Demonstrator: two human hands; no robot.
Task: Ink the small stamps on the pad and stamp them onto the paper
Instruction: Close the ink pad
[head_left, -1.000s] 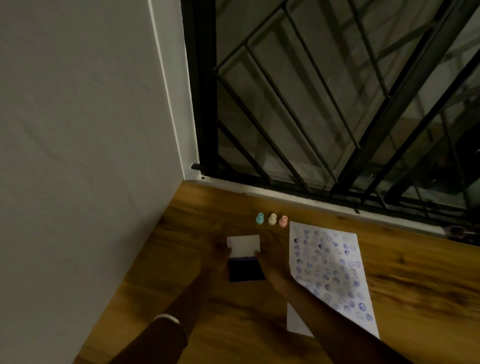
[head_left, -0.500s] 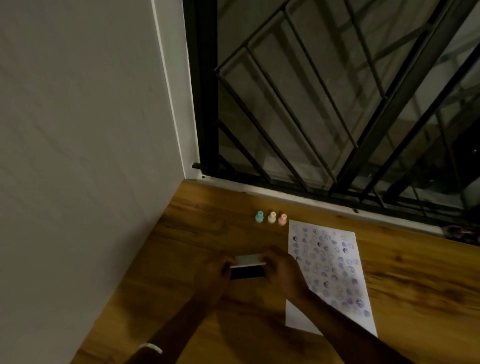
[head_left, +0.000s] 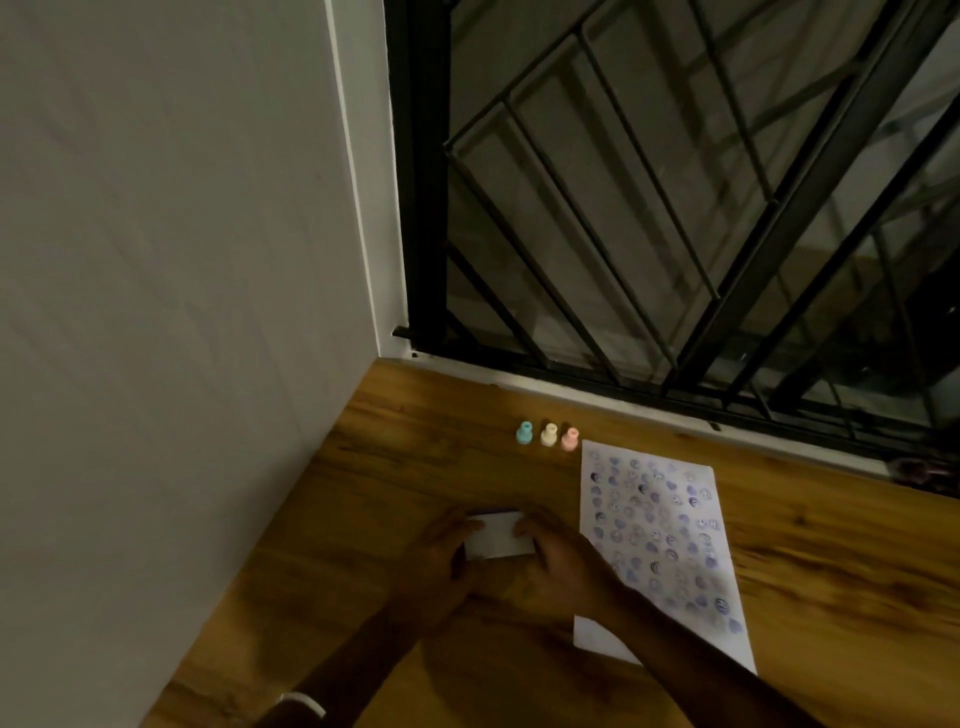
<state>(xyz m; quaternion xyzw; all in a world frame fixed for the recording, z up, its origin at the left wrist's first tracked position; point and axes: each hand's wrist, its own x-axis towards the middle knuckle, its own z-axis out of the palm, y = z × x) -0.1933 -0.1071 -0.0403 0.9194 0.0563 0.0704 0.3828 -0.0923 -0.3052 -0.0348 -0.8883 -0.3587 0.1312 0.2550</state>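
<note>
The white ink pad case (head_left: 500, 540) lies on the wooden table with its lid down, so the dark pad is hidden. My left hand (head_left: 439, 558) grips its left side and my right hand (head_left: 558, 566) presses on its right side. Three small stamps stand in a row farther back: a teal stamp (head_left: 524, 433), a cream stamp (head_left: 548, 433) and a pink stamp (head_left: 570, 439). A white paper sheet (head_left: 657, 535), covered with several purple stamp prints, lies to the right of the case, partly under my right forearm.
A grey wall (head_left: 171, 291) runs along the left edge of the wooden table (head_left: 405, 467). A black window grille (head_left: 675, 218) rises behind the table. A small dark object (head_left: 924, 470) sits on the sill at the far right.
The ink pad's white lid, standing open a second ago with the dark pad showing, has been folded down shut. Both hands moved in onto the case.
</note>
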